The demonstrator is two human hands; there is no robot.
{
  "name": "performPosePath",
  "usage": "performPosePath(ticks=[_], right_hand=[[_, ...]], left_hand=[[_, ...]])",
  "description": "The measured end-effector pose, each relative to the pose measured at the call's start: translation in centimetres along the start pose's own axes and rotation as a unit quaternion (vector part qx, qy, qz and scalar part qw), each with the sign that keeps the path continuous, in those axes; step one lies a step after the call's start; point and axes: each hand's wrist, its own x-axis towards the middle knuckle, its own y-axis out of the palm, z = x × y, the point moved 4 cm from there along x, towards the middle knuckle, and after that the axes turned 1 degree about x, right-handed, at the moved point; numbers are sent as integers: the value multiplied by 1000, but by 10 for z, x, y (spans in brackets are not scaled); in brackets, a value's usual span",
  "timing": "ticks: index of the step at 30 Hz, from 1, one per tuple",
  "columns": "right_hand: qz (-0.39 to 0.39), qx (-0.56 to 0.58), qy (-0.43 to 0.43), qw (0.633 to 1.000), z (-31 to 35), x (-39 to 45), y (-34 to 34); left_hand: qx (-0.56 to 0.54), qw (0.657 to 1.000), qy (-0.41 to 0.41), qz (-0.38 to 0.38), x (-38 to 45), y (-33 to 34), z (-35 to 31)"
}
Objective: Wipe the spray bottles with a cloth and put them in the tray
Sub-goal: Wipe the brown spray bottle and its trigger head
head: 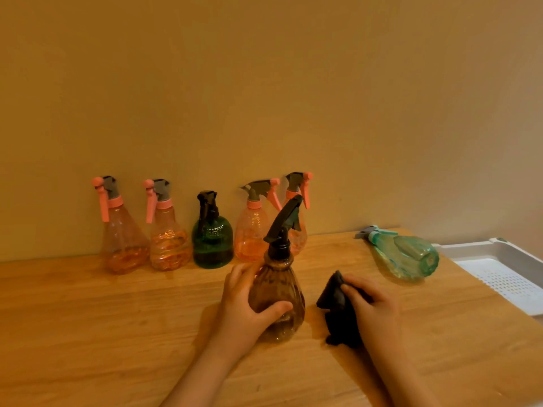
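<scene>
The left hand [249, 301] wraps round the brown ribbed plastic spray bottle [276, 298], upright on the wooden table [117, 333]; the right hand [373, 304] clutches the bunched dark cloth [335, 306] beside it. A hard wipe could tip the bottle, which looks top-heavy. The white perforated tray [505, 277] sits well apart.

Wooden table [88, 318], pale plank grain, running across whole lower view | plain beige wall [264, 83] rising behind, meeting the table's far edge | warm dim lighting, colours possibly shifted | faint darker speck on wall, unclear.
</scene>
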Motion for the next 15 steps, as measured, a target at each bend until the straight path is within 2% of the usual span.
performPosePath(ticks=[2,5,8,12,15], right_hand=[[-13,8,10,1000,-8,-3,-3],[-9,-3,-2,1000,-10,-3,-3],[1,-10,-15,1000,-11,-3,-2],[-6,-13,-32,999,-8,-4,-5],[-5,-10,-36,999,-6,-5,-4]], left_hand=[[-4,1000,-16,-26,2,-1,2],[-32,998,-44,-24,5,0,7],[20,998,-53,-7,3,3,7],[64,996,-60,-21,3,2,7],[-6,997,-69,16,3,3,9]])
